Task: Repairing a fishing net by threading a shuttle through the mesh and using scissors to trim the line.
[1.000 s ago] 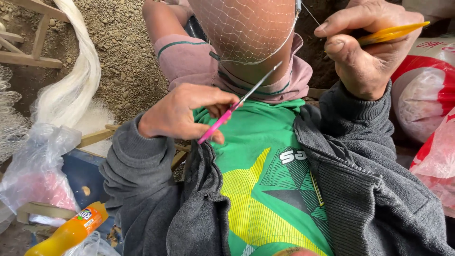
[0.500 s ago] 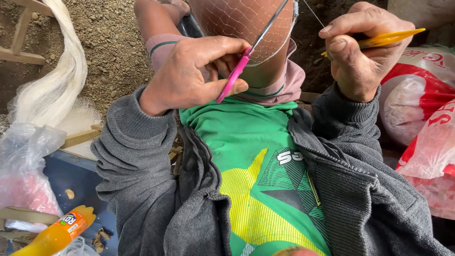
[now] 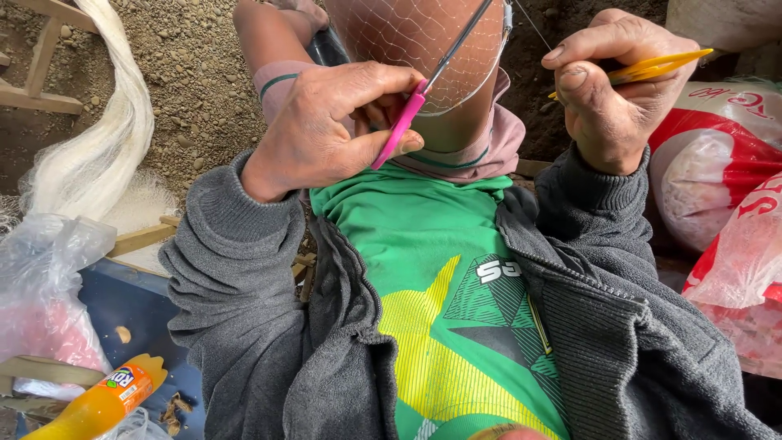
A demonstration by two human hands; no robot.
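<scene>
Your left hand (image 3: pixel 334 122) is curled around the pink handles of a pair of scissors (image 3: pixel 440 69), fingers wrapped and thumb pressed on the loop; the grey blades run up and to the right across the fine net (image 3: pixel 407 37) stretched over your raised knee. Whether the blades are parted cannot be told. Your right hand (image 3: pixel 619 94), to the right of the knee, pinches a flat yellow netting needle (image 3: pixel 652 67) between thumb and forefinger, its tip pointing away from the knee; a thin thread runs from the hand toward the net.

Below the knee, your grey zip jacket (image 3: pixel 269 326) hangs open over a green and yellow shirt (image 3: pixel 440 277), and a pink cuff circles the leg just under the net.

Left of the knee, a long hank of white fibre (image 3: pixel 98 138) hangs down beside a wooden frame (image 3: pixel 32 73). Further down on that side lie a clear plastic bag (image 3: pixel 45 293), a blue surface (image 3: pixel 134 314) and an orange drink bottle (image 3: pixel 98 403) lying on its side. Right of the knee, red and white plastic sacks (image 3: pixel 717 171) crowd close behind your right sleeve.

The ground (image 3: pixel 195 65) around the knee is bare earth strewn with small pebbles.
</scene>
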